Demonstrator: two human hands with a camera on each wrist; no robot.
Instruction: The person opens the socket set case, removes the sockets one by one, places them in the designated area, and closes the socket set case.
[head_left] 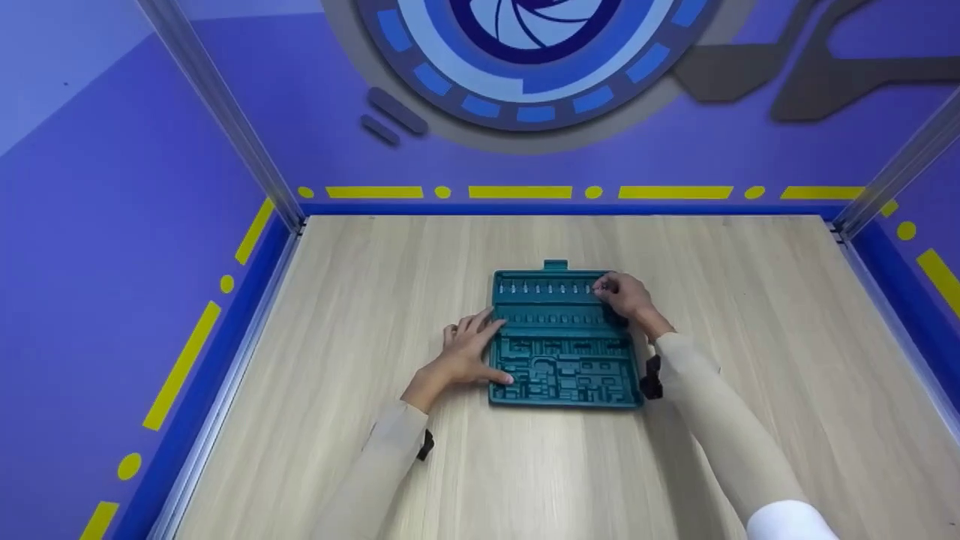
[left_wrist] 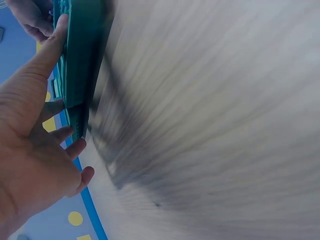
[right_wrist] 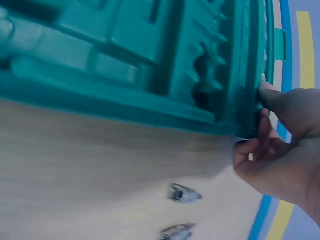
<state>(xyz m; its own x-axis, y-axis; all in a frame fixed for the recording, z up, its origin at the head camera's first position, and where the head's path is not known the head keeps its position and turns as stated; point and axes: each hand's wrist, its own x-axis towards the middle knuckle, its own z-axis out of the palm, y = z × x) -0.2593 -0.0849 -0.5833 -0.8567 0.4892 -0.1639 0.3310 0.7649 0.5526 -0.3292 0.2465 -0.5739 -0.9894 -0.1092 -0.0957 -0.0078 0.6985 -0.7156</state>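
Observation:
A green plastic tool case (head_left: 564, 409) lies opened flat on the table, with moulded recesses in its near half. Along its far row sits a line of several small metal bits (head_left: 537, 289). My left hand (head_left: 466, 354) steadies the case's left side, fingers spread and fairly straight, thumb resting over the rim. At the right end of the bit row, my right hand (head_left: 624, 294) pinches a small metal bit with thumb and finger; the fingertips mostly hide it. Two loose metal pieces (right_wrist: 184, 194) lie on the table by the case in the right wrist view.
A wood-grain table (head_left: 360, 300) carries the case. Blue-purple panels (head_left: 525, 169) with yellow marks enclose the back and sides, joined by metal corner posts (head_left: 225, 112). The right forearm covers some of the table beside the case.

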